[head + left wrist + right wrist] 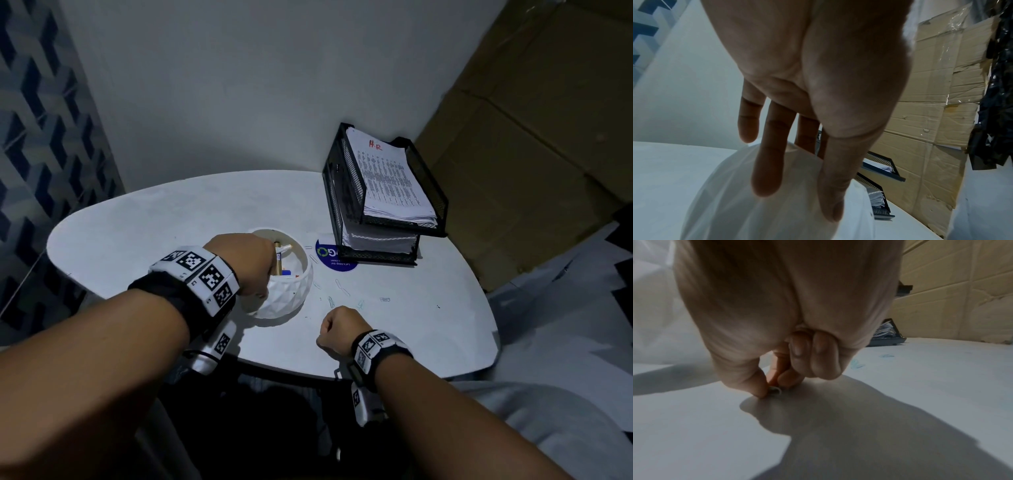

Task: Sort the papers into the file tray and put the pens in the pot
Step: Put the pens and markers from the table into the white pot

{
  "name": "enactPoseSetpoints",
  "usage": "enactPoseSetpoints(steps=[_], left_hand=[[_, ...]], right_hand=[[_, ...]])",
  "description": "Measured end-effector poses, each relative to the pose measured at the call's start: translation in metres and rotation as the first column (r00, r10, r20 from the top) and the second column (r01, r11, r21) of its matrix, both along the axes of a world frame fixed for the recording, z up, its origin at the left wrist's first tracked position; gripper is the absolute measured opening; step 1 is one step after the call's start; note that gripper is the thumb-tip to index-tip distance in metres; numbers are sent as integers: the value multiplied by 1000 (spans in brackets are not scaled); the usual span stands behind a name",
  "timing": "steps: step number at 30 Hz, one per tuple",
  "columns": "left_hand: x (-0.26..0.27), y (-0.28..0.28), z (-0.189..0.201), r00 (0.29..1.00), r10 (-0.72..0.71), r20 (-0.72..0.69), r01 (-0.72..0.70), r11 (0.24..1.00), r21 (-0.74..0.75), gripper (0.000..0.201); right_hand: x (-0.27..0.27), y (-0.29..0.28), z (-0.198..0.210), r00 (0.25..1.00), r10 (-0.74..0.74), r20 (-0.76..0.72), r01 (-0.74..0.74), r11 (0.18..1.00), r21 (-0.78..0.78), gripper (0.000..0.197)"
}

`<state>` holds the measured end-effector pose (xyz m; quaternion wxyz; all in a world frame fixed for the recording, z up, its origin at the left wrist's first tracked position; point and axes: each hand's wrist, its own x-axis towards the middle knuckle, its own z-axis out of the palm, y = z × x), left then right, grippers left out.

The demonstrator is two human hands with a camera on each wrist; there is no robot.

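A white faceted pot (291, 291) stands on the white table (154, 222) with several pens (281, 255) leaning inside it. My left hand (246, 263) lies against the pot's near left side; in the left wrist view its fingers (766, 170) and thumb run straight down the pot (725, 203). My right hand (334, 325) sits curled near the table's front edge. Its thumb and forefinger (774, 386) pinch a small paper clip (776, 390) lying on the table. The black mesh file tray (346, 192) at the back right holds stacked papers (387, 178) in both tiers.
Several loose paper clips (342, 287) lie between the pot and my right hand. A round blue sticker (334, 262) shows under the tray's front. Cardboard boxes (531, 137) stand right of the table, a wall behind it.
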<state>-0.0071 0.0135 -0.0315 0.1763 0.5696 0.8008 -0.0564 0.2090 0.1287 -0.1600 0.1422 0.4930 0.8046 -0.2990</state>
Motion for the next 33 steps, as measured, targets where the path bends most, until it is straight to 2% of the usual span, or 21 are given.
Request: enactPoseSetpoints(steps=[1,3,5,6,7,9,13,16,18,19,21,22,23,25,28,30,33], left_hand=[[1,0,0,1000,-2,1,2,1000,-5,30],[1,-1,0,1000,-8,-3,8,1000,-14,25],[1,-2,0,1000,-13,-4,13,1000,-15,23],[1,-2,-1,1000,-13,-2,13,1000,-15,23],[1,-1,-1,1000,-13,1,13,1000,-12,24],[2,1,0,1000,-14,7,14,1000,-5,24],[4,2,1,1000,-18,9,18,1000,10,24],[4,1,1,999,-37,-1,37,999,1,23],[3,1,2,999,-36,-2,36,999,9,25],[2,1,2,999,-32,-3,32,999,15,25],[0,0,1,1000,-19,-4,19,1000,18,24],[0,0,1,1000,-11,-5,11,1000,19,24],[-1,0,0,1000,-5,-6,6,1000,26,28],[-2,1,0,1000,8,0,-8,999,39,36],[-4,1,1,1000,19,7,-19,999,32,35],[-5,2,1,1000,24,6,-24,999,32,33],[-6,3,-1,1000,25,17,-26,999,45,37]], right_hand=[[-2,0,2,1000,-23,-8,23,1000,5,11],[-8,0,13,970,-181,-161,179,983,-23,9],[-21,2,32,851,-368,-373,347,929,-126,15],[-30,4,45,784,-417,-460,379,908,-178,17],[-40,6,59,730,-426,-535,376,903,-207,18],[-63,7,85,695,-357,-624,293,933,-208,14],[-103,-1,118,755,-142,-640,73,988,-133,22],[-117,-8,122,772,-76,-631,-35,986,-162,30],[-118,-7,119,718,-119,-685,-10,983,-181,36],[-116,-5,117,665,-171,-727,44,981,-190,39],[-107,9,105,565,-293,-771,212,955,-208,38],[-99,20,93,550,-345,-761,305,931,-201,35],[-90,30,82,562,-379,-735,390,905,-168,29],[-70,48,57,668,-414,-618,504,863,-32,17],[-41,56,25,850,-395,-348,456,883,112,18],[-25,52,8,898,-378,-225,413,900,137,16],[-22,44,-8,920,-351,-173,377,914,152,9]])
